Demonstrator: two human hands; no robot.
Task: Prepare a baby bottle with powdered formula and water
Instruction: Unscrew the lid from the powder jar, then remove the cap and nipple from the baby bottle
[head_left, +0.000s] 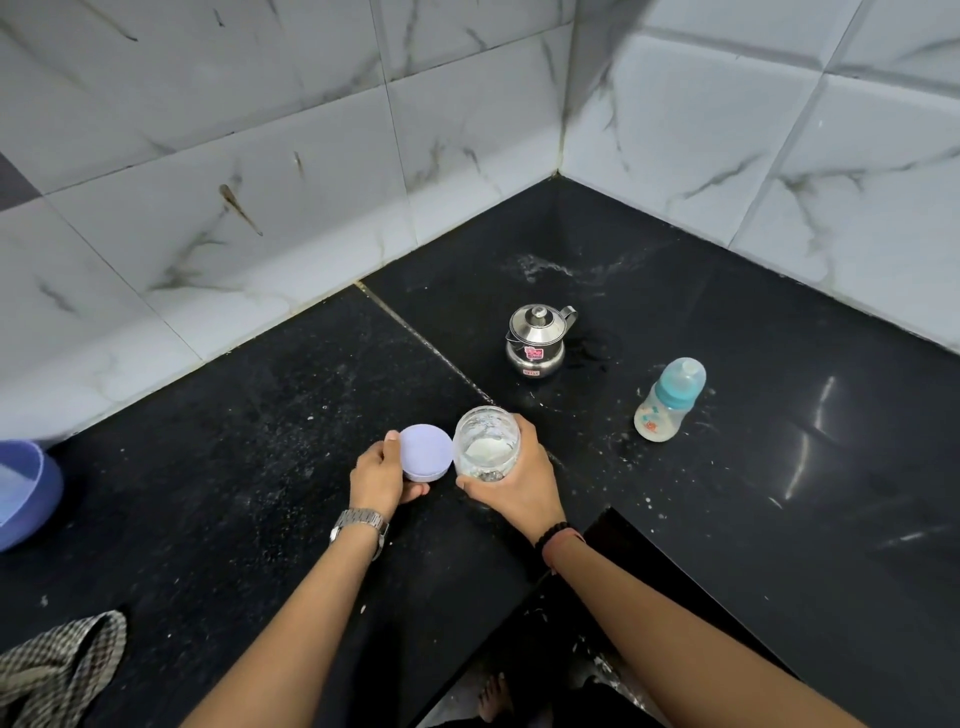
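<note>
Right now both hands sit close together over the black table (260, 467), each busy with one part of the formula container. The right hand (511, 480) is wrapped around a clear jar (485, 441), fingers curled on its far side and thumb across the near side, with the open mouth tipped toward the camera. The left hand (382, 475) pinches a lilac lid (426, 451) by its edge, thumb below and fingers on the far rim; the lid stands just beside the jar's mouth, and whether the two touch cannot be told.

Inside the jar a low layer of white powder shows at the bottom, and the glassy walls above it look dusted. Beyond the right hand and further to its right stands the baby bottle (670, 400), upright on the table, its teal collar and pale cap on; a whitish layer seems to lie at its base, though the printed wall makes that hard to judge. Straight beyond both hands, well apart from them, is a small steel pot (535, 338) with a knobbed cover and a handle; its contents are hidden.

Far to the left of the left hand a blue tub (23, 493) is cut off by the picture's edge, and near the left forearm a checked cloth (57, 670) is also only partly in view. White specks and wet smears mark the table around the pot and bottle.
</note>
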